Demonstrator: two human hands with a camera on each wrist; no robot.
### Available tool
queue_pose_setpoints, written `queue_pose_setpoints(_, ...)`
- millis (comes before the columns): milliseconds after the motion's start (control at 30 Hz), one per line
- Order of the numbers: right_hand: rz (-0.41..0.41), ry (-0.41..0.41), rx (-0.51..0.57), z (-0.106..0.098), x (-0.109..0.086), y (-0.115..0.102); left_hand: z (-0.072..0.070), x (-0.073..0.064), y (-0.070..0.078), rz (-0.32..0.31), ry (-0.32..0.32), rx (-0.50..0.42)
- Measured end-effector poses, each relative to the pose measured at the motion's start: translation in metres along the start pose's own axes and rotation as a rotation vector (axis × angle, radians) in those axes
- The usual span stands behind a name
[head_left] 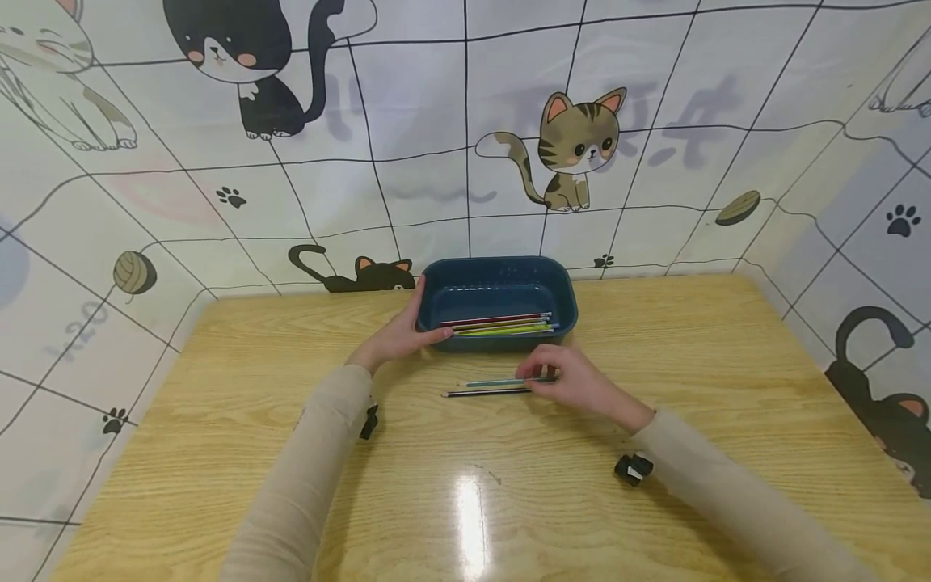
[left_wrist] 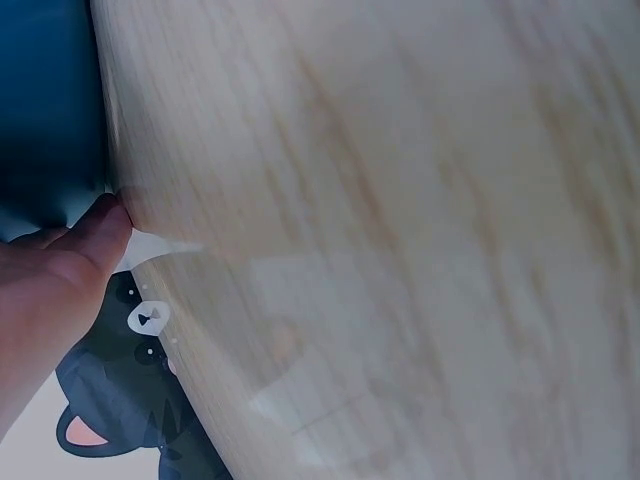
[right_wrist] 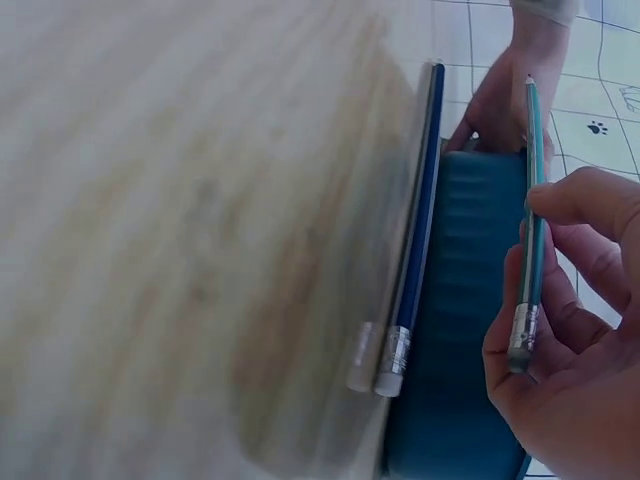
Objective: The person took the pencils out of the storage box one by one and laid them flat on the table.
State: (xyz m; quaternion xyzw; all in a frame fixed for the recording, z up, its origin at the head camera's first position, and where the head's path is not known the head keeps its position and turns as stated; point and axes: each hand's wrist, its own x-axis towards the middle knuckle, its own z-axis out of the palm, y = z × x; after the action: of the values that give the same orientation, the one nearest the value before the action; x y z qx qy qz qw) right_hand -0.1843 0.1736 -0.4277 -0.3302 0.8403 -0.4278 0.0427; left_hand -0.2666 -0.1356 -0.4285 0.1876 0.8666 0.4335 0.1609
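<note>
My right hand point(head_left: 575, 380) pinches a teal pencil point(right_wrist: 531, 240) between thumb and fingers, just in front of a dark blue plastic bin point(head_left: 502, 345). Below it on the table lies a dark blue pencil point(right_wrist: 418, 225) with a white eraser, parallel to the bin's long side. The left hand point(head_left: 403, 330) grips the bin's left end, thumb over the front rim and fingers along the side. Inside the bin, several pencils point(head_left: 502, 327), yellow, red and other colours, lie together along the front wall. In the left wrist view, the fingers touch the bin's corner point(left_wrist: 50, 120).
The bin stands at the back of a glossy wooden table point(head_left: 407, 501), close to a wall covering point(head_left: 429, 186) printed with cartoon cats and grid lines. Black wrist devices point(head_left: 634, 469) show beside both sleeves.
</note>
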Motion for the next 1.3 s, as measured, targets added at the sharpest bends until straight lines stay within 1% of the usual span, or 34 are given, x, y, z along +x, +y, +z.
queue_pose_setpoints(33,0.010,-0.005,-0.003,0.001,-0.001,0.000,0.001,0.003,-0.006,0.001,0.007,0.003)
queue_pose_setpoints(200,0.076,-0.025,-0.017,0.006,-0.002,0.001,0.001,0.003,-0.006,-0.008,0.008,-0.003)
queue_pose_setpoints(367,0.106,-0.055,-0.028,0.008,-0.002,0.002,0.001,0.002,-0.005,-0.007,0.003,-0.001)
queue_pose_setpoints(567,0.106,-0.087,-0.039,0.010,0.000,0.001,0.000,0.001,-0.002,-0.009,0.004,0.005)
queue_pose_setpoints(833,0.089,-0.135,-0.100,0.014,0.003,0.004,0.000,0.002,-0.003,-0.022,-0.001,-0.001)
queue_pose_setpoints(967,0.067,-0.139,-0.140,0.015,0.005,0.004,0.000,0.001,-0.001,-0.024,-0.004,-0.012)
queue_pose_setpoints(1167,0.084,-0.149,-0.180,0.016,0.007,0.001,-0.001,0.001,-0.001,-0.013,-0.007,-0.008)
queue_pose_setpoints(1300,0.079,-0.154,-0.193,0.016,0.008,0.000,-0.001,0.001,-0.002,-0.006,-0.007,-0.015)
